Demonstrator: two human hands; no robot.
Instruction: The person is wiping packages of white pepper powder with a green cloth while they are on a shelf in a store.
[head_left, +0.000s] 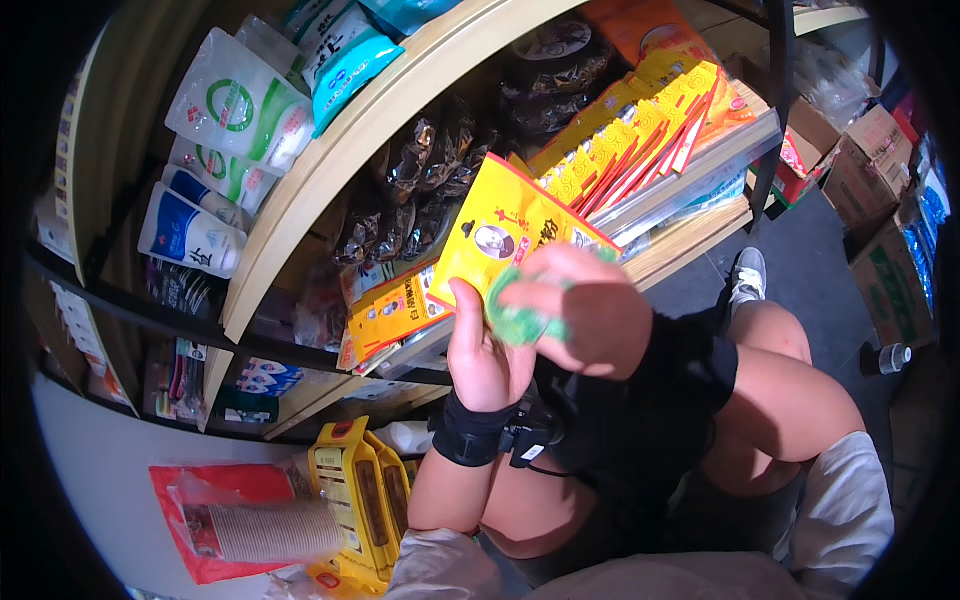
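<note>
My left hand (487, 360) supports a yellow packet with red edges (480, 232) from below, its thumb on the packet's lower corner. My right hand (585, 307), somewhat blurred, holds a crumpled green cloth (517, 311) against the front of that packet. Behind them, a row of similar yellow packets (600, 142) lies overlapping on the shelf. Dark shiny plastic packs (420, 165) lie to the left of this row. Another yellow packet (394, 311) rests at the shelf's front, left of my left hand.
White and green pouches (232, 105) and blue-white bags (191, 229) stand on the left shelf. A curved wooden shelf edge (300, 157) runs between. Cardboard boxes (870, 165) and a small bottle (892, 358) are at the right. Stacked paper cups (270, 531) lie lower left.
</note>
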